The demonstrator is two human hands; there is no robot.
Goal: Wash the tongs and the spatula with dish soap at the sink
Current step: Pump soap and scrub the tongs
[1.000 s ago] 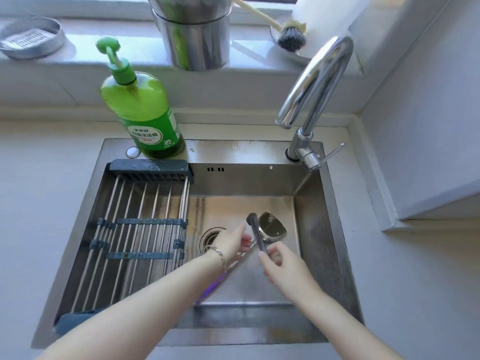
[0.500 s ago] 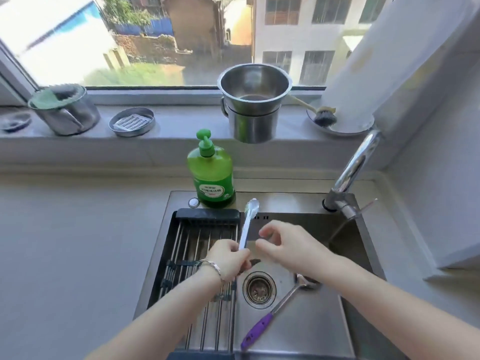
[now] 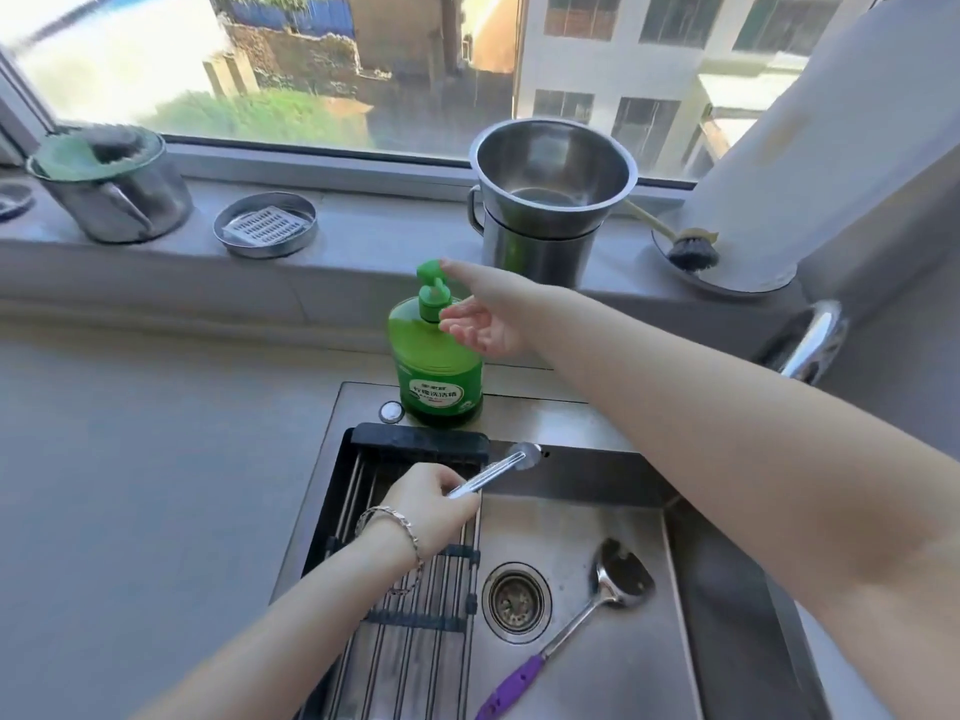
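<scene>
My left grip (image 3: 431, 504) curls round the tongs (image 3: 493, 472) over the sink's (image 3: 597, 662) back edge, my right grip (image 3: 488, 319) is open, fingers straight, at the pump of the soap bottle (image 3: 436, 376) on the sink's back rim, and I see the spatula (image 3: 615, 579) lying in the basin beside the drain (image 3: 516, 601).

Tongs (image 3: 498, 472) blurred, spatula (image 3: 571, 631) handle cut by bottom edge
</scene>
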